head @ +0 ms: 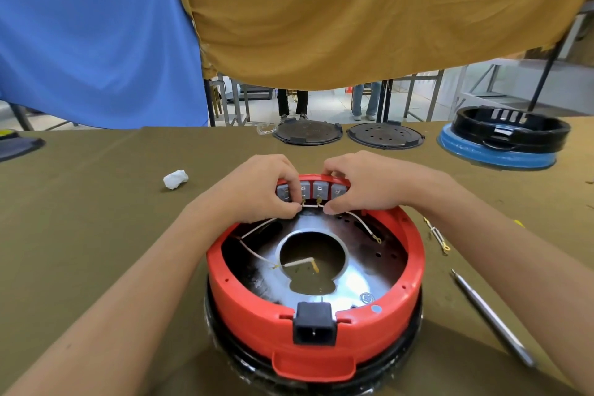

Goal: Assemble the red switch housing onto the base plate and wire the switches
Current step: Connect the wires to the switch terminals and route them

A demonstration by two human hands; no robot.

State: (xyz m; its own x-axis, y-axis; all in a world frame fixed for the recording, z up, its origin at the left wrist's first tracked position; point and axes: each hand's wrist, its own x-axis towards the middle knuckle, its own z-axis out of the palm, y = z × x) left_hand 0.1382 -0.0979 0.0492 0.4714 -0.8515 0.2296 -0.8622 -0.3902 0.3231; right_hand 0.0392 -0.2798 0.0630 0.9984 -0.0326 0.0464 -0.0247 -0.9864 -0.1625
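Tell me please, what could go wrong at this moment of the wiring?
Both hands, left hand and right hand, pinch a short white wire at the grey switches; a slip could bend a terminal. The loose wire end on the right might touch the metal plate.

Red housing [315,325] (grey switches [319,189]), olive tablecloth [96,202].

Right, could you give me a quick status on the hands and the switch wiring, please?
Left hand and right hand pinching a white jumper wire at the grey switches. Red housing seated. Nothing in the way.
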